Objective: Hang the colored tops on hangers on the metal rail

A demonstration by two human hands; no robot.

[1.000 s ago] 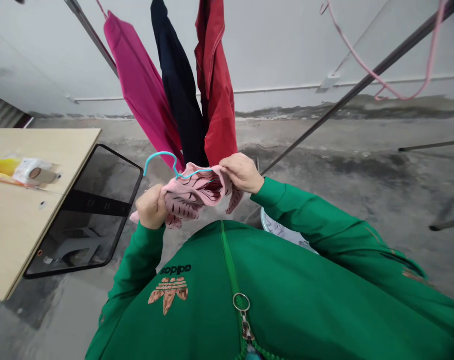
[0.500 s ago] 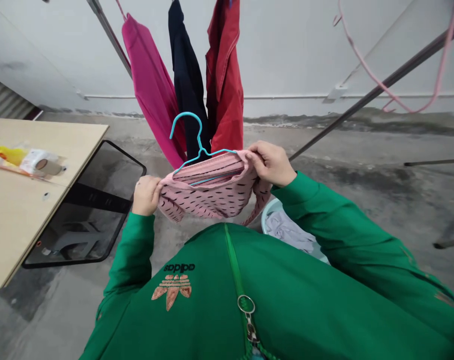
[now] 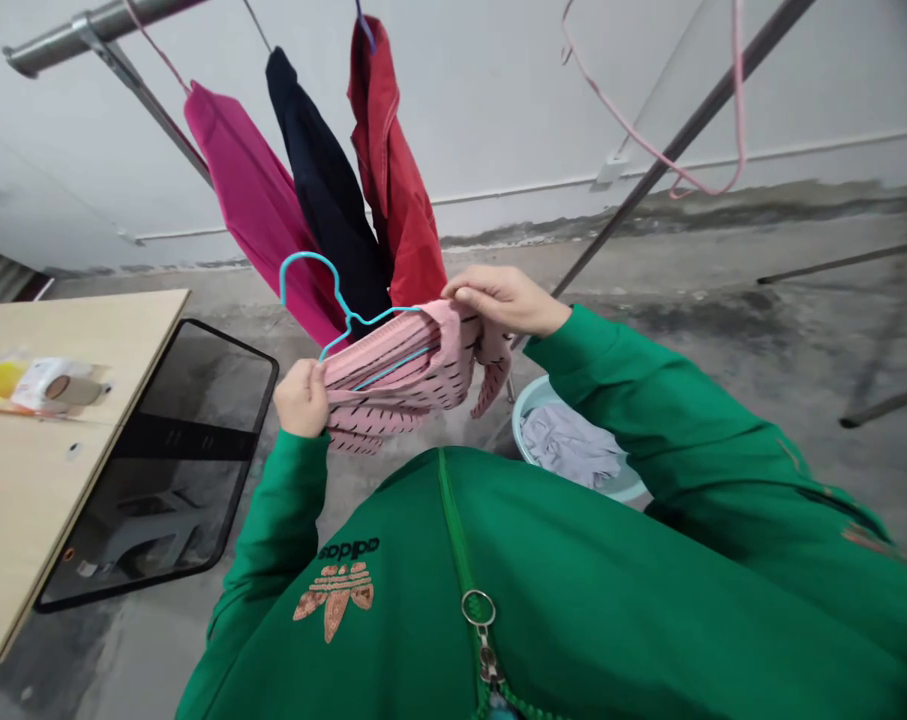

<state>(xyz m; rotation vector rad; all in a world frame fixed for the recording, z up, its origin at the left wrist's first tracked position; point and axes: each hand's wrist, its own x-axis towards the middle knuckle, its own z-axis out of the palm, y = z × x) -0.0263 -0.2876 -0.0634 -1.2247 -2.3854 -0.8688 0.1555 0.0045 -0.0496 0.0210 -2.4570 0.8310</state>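
A pink shirt [image 3: 453, 375] with black dashes is stretched between my two hands, in front of my body. Inside its neckline sits a light blue hanger [image 3: 352, 318], its hook sticking up to the left. My left hand [image 3: 303, 398] is closed on the left edge of the neck opening, near the hanger's left arm. Pinched in my right hand [image 3: 509, 298] is the shirt's right shoulder, where the hanger's right arm goes under the cloth. The lower part of the shirt hangs in folds.
Magenta [image 3: 247, 190], dark navy [image 3: 325, 180] and red garments [image 3: 397, 190] hang from a metal rack [image 3: 123, 18]. A bare pink hanger [image 3: 648, 145] dangles at right. Below my right arm stands a light blue basin [image 3: 523, 420] with grey cloth. A wooden table [image 3: 40, 500] is at left.
The hanger and shirt have tilted, with the left side lower and the hook leaning further left. My view has shifted, so more of the rack and basin shows. Both hands keep their hold.
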